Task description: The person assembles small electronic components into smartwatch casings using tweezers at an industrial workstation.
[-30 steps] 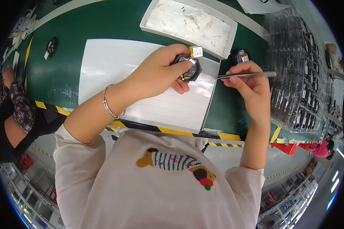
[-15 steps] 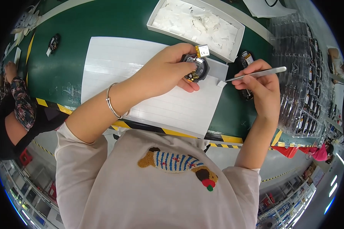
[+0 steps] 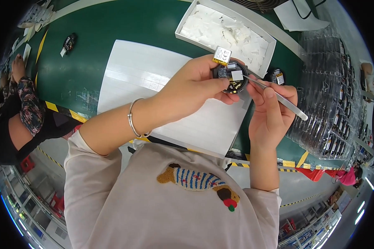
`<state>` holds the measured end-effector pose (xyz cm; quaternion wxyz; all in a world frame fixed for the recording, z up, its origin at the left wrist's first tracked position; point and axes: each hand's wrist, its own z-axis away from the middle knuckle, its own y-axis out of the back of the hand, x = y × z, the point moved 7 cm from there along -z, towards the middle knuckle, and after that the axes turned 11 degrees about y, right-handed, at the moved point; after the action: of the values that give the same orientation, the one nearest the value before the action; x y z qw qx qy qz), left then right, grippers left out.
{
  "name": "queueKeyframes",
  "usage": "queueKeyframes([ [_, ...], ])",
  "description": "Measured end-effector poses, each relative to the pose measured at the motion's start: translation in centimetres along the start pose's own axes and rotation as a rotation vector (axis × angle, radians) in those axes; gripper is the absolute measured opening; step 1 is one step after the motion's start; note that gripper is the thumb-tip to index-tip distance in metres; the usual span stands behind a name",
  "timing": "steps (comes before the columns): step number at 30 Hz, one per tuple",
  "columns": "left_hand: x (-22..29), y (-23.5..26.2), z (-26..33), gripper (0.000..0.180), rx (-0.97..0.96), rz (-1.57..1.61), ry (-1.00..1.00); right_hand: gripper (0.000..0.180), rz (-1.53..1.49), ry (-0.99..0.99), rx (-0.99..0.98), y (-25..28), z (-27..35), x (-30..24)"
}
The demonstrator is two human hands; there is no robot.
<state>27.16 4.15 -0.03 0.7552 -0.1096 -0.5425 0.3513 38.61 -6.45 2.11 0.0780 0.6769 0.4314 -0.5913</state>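
The step in hand looks like tweezer work on a white patch (image 3: pixel 237 75) at the round case (image 3: pixel 238 86). The left hand (image 3: pixel 191 85) grips that case over the far right part of the sheet (image 3: pixel 129 83) (a battery (image 3: pixel 222 54) juts out), while the right hand (image 3: pixel 274 106) pinches tweezers (image 3: pixel 286 101), tips at the patch. The next move seems to call for a steady case and light pressure. The sheet lies on a green table (image 3: pixel 87 66); beyond it sits a scrap box (image 3: pixel 269 52), rightward stacked trays (image 3: pixel 320 95), leftward another person's sleeve (image 3: pixel 31 106).
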Motion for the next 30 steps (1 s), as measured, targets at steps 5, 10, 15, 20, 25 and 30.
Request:
queueKeyframes([
  [5, -0.1, 0.1, -0.2, 0.037, 0.028, -0.013, -0.010, 0.014, 0.101, 0.098, -0.046, -0.4, 0.4, -0.1],
  [10, 0.2, 0.0, 0.1, 0.037, 0.046, -0.016, -0.026, 0.017, 0.179, 0.210, -0.097, -0.8, 0.6, -0.3],
  [15, 0.3, 0.7, 0.1, 0.025, 0.159, -0.120, -0.032, 0.017, 0.484, 0.483, -0.336, -2.9, 1.5, -1.8],
  [20, 0.6, 0.9, 0.2, 0.020, 0.180, -0.134, -0.029, 0.017, 0.594, 0.464, -0.451, -3.5, 2.2, -2.1],
  [25, 0.1, 0.8, 0.0, 0.024, 0.150, -0.062, -0.056, 0.018, 0.523, 0.453, -0.385, -3.3, 1.4, -1.7],
  [30, 0.1, 0.6, 0.3, 0.029, 0.074, 0.133, -0.043, 0.016, 0.289, 0.354, -0.212, -2.3, 1.0, -1.7],
])
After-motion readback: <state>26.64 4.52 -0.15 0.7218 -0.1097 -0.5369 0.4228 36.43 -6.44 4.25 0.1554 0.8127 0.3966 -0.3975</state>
